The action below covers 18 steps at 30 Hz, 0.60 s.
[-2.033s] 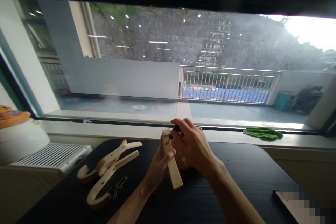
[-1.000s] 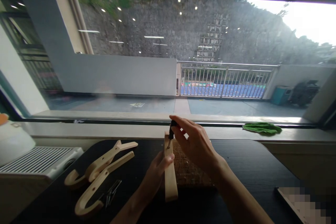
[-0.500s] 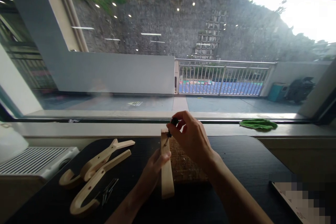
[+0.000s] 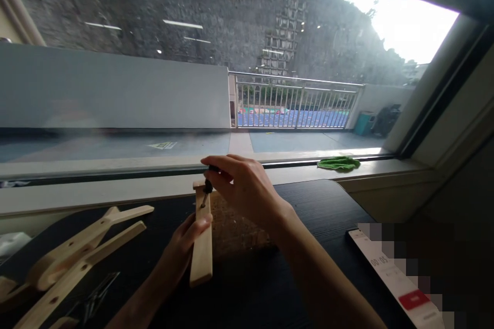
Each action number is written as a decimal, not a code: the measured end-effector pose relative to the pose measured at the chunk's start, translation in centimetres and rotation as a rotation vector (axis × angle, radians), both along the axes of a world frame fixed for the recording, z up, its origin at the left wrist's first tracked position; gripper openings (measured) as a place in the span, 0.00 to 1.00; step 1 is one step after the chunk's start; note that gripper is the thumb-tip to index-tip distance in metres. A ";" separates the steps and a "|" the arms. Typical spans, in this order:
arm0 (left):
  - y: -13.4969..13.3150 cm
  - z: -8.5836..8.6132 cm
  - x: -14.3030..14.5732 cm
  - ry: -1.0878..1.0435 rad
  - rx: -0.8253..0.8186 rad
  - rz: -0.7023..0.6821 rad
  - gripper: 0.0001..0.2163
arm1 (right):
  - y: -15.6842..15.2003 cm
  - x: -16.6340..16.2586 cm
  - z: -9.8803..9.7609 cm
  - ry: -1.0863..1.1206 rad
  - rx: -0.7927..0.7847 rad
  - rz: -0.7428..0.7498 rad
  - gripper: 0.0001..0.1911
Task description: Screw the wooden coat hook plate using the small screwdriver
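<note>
My left hand (image 4: 187, 239) grips a pale wooden piece (image 4: 202, 254) from its left side, the thumb lying across its upper face. The piece stretches away from me over the black table. In my right hand (image 4: 247, 182) is a small black-handled screwdriver (image 4: 209, 185), pinched between thumb and fingers. Its metal shaft leans down to a hole or screw head near the piece's far end; which of these it is, I cannot tell. Beside and partly beneath my right hand lies a brown, cork-like board (image 4: 235, 231).
Several pale wooden hook-shaped parts (image 4: 83, 267) lie at left, with thin metal pieces (image 4: 96, 295) near them. A phone (image 4: 389, 267) rests at right on the black table (image 4: 309, 221). Beyond, a green cloth (image 4: 338, 163) sits on the window sill (image 4: 297, 172).
My view has swung right, so everything sits further left in the picture. The screwdriver stays at the same spot on the wooden piece, and both hands keep their grip.
</note>
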State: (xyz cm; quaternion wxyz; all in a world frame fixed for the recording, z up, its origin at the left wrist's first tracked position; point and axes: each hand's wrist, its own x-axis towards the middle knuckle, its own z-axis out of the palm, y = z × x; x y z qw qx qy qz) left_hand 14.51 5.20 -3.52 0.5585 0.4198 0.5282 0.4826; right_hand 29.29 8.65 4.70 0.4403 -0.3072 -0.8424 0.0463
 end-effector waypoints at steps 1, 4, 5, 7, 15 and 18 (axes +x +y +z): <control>0.0 0.0 0.0 -0.002 -0.002 -0.002 0.25 | 0.2 -0.1 -0.1 0.010 0.002 -0.024 0.14; 0.0 -0.1 -0.1 -0.012 -0.015 -0.012 0.25 | 0.7 -0.3 -0.7 0.059 -0.004 -0.098 0.13; 0.0 -0.1 -0.1 -0.020 -0.017 -0.017 0.25 | 0.9 -0.4 -0.8 0.082 -0.010 -0.113 0.13; 0.0 -0.2 0.0 -0.058 -0.014 -0.034 0.25 | 0.9 -0.5 -0.9 0.125 -0.028 -0.107 0.13; 0.0 -1.7 0.0 -0.037 0.130 0.016 0.21 | 0.2 -0.5 -0.6 0.098 -0.091 0.059 0.13; 0.0 -1.4 -0.2 -0.032 0.179 -0.034 0.21 | 0.5 -0.8 -1.1 0.135 -0.115 0.043 0.12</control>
